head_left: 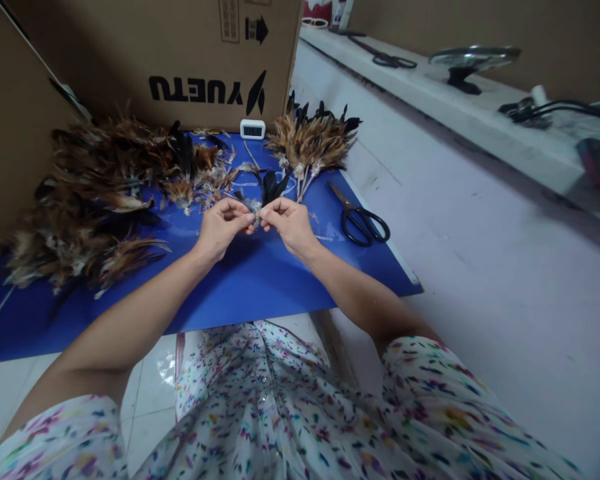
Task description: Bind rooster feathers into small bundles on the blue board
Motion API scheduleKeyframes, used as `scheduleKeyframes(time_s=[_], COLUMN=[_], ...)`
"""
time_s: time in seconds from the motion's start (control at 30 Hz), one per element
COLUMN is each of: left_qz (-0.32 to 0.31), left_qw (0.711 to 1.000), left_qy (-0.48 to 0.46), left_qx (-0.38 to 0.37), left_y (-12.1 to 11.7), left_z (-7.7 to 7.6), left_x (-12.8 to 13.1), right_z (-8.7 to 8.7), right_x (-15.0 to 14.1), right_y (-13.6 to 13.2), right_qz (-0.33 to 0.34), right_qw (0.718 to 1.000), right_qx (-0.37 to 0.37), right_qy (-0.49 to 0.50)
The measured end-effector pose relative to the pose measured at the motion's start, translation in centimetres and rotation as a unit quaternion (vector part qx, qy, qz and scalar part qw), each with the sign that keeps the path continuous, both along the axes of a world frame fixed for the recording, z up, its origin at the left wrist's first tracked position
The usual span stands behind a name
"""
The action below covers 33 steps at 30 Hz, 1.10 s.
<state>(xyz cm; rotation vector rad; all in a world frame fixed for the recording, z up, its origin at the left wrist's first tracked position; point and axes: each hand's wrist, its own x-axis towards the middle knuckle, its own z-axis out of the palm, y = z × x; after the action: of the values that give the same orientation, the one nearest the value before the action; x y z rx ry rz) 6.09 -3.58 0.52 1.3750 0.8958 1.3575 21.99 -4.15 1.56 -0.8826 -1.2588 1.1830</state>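
Note:
Above the blue table [260, 280], my left hand [223, 225] and my right hand [289, 225] meet, thumbs and fingertips pinched close together. Between them is a small bunch of dark feathers [272, 187], its black tips pointing away from me. Both hands are closed on its pale, fluffy base, which the fingers partly cover. Just beyond my right hand lie brown feather bundles on sticks [307, 140]. A large heap of loose brown feathers [115, 160] spreads over the left side of the table. Black-handled scissors [363, 223] rest to the right of my right hand.
A cardboard box [205, 60] stands behind the table, with a small white digital display [253, 129] in front of it. To the right, a pale ledge [420, 87] along the wall holds another pair of scissors [393, 60], a round glass-topped object [473, 59] and black cables [570, 107].

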Motion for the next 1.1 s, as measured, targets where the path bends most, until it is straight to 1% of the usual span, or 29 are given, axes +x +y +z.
scheduleKeyframes(time_s=[0.1,0.17,0.27,0.33,0.4,0.5,0.6,0.87,0.97,1.1], left_qz=[0.006,0.025,0.067,0.086,0.081,0.045,0.03,0.04,0.032,0.013], left_qw=[0.998,0.99,0.957,0.94,0.947,0.969,0.98,0.985,0.986,0.99], left_qy=[0.05,0.111,0.224,0.259,0.239,0.171,0.12,0.023,-0.004,-0.013], left_qx=[0.042,0.083,0.174,0.207,0.201,0.172,0.154,0.163,0.162,0.139], left_y=[0.1,0.0,-0.3,-0.4,-0.5,-0.5,-0.6,-1.0,-1.3,-1.6], left_z=[0.0,0.2,0.7,0.9,0.8,0.4,0.0,-0.1,-0.1,0.1], left_x=[-0.3,-0.6,-0.9,-1.1,-1.0,-0.6,-0.2,0.6,0.9,1.0], right_z=[-0.1,-0.2,-0.2,-0.2,-0.2,-0.3,-0.4,-0.5,-0.4,-0.6], right_x=[0.1,0.1,0.1,0.2,0.1,0.1,0.0,-0.2,-0.3,-0.4], right_y=[0.0,0.1,0.1,0.2,0.2,0.2,0.2,0.1,0.1,0.1], right_qz=[0.008,0.013,0.018,0.019,0.018,0.021,0.04,0.116,0.138,0.158], right_qw=[1.0,1.0,1.0,0.999,0.999,0.999,0.997,0.983,0.976,0.97], right_qx=[-0.002,-0.007,-0.016,-0.018,-0.023,-0.041,-0.058,-0.095,-0.108,-0.117], right_qy=[0.003,0.004,0.013,0.022,0.026,0.027,0.041,0.102,0.128,0.144])
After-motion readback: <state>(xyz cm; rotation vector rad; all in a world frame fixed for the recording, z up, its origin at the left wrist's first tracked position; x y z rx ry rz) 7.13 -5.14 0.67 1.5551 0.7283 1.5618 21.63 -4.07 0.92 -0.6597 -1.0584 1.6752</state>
